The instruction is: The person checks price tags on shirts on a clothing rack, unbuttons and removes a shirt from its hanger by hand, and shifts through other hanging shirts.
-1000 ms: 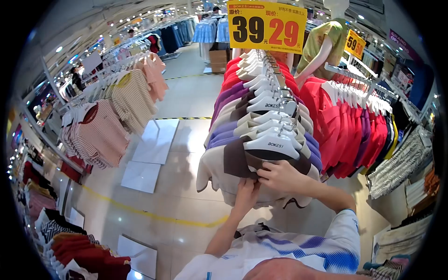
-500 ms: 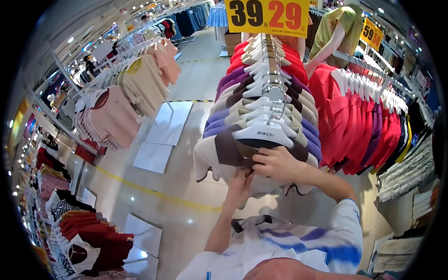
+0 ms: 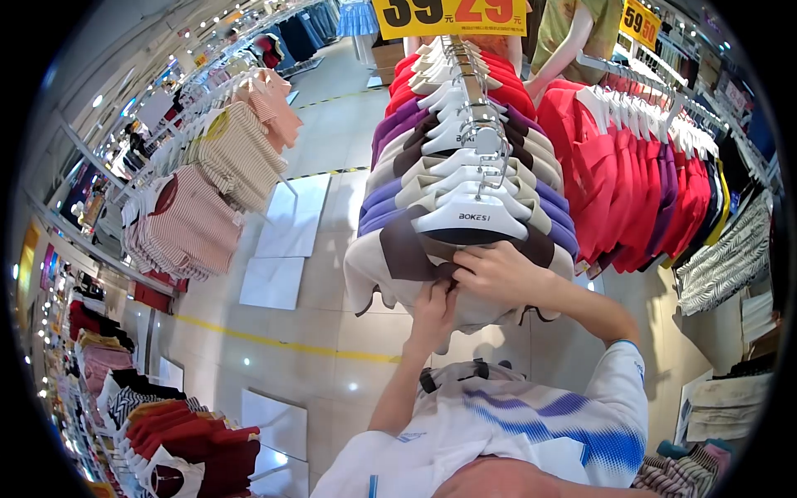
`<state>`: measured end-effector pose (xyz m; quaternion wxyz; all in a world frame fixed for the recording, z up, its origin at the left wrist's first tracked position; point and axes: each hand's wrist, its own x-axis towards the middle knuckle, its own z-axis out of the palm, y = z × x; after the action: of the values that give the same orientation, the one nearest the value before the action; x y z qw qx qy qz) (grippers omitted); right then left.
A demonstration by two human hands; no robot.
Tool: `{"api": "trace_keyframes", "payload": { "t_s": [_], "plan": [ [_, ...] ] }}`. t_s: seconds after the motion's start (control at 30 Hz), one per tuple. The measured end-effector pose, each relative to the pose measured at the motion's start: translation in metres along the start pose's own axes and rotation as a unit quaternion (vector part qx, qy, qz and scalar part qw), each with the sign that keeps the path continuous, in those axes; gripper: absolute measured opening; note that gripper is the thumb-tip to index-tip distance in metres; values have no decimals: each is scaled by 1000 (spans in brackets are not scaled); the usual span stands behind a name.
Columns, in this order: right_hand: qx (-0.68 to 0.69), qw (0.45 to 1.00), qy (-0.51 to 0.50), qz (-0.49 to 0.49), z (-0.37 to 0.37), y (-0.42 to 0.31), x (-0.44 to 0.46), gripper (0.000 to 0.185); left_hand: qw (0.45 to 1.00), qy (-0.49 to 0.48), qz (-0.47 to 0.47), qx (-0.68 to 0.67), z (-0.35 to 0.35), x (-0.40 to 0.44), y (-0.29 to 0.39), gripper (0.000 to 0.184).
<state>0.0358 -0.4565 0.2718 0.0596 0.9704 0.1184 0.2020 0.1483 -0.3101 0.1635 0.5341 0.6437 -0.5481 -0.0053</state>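
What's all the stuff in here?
polo shirt: one, cream and brown, middle rack front
BOKESI hanger: one, white, in that shirt
big price signs: two, yellow, top
mannequin: one, green top, upper right
other shirts: several, mixed colours, middle rack
side-rack shirts: several, mostly red, right
striped tops: several, pink and cream, left
hanging tops: several, dark red, bottom left
floor panels: several, white, left
left hand: one, bare, on polo shirt
right hand: one, bare, there too

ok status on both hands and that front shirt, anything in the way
Left hand and right hand together at dark collar of front shirt, exact pinch unclear. Shirt hanging on white hanger. Packed shirts behind, none covering the hands.
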Motion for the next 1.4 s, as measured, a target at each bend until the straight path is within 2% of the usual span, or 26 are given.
{"api": "trace_keyframes", "payload": {
  "t_s": [0.07,0.13,0.27,0.43,0.57,0.63,0.67,0.73,0.87,0.97,1.03,1.17,1.23,1.37,1.4],
  "plan": [
    [-1,1000,7,7,1,-1,-1,17,1000,11,25,2,5,0,-3,18],
    [0,1000,15,13,1,-2,-1,17,996,35,61,59,8,-1,-4,18],
    [-8,1000,10,12,-4,-6,2,16,996,40,41,63,6,-1,-3,17],
    [-25,998,60,-9,3,-6,2,12,998,40,13,53,3,2,7,17],
    [-27,998,47,-22,-1,-16,3,13,997,43,4,63,2,-5,3,22],
    [-117,991,52,-33,4,-26,2,13,999,33,-8,39,0,-6,6,27],
    [-115,991,52,-35,4,-27,3,13,999,34,-10,40,0,-6,4,27],
    [-168,983,60,-40,1,-30,3,14,992,64,66,89,4,-1,-2,28],
    [-121,990,68,-29,3,-23,3,15,988,88,45,122,11,5,-1,26],
    [-61,997,35,-18,5,-20,1,13,983,121,42,130,13,10,2,24],
    [-65,998,3,18,6,-19,1,12,970,113,101,188,11,11,-2,24],
    [-38,998,-6,42,4,-16,1,13,951,147,145,230,13,16,5,25],
    [-16,998,28,51,7,-14,1,14,946,189,120,235,15,19,9,25],
    [-21,998,32,52,6,-16,2,15,946,177,138,232,18,17,3,26],
    [-25,998,33,52,6,-17,1,15,953,168,113,226,19,16,0,27]
  ]
}}
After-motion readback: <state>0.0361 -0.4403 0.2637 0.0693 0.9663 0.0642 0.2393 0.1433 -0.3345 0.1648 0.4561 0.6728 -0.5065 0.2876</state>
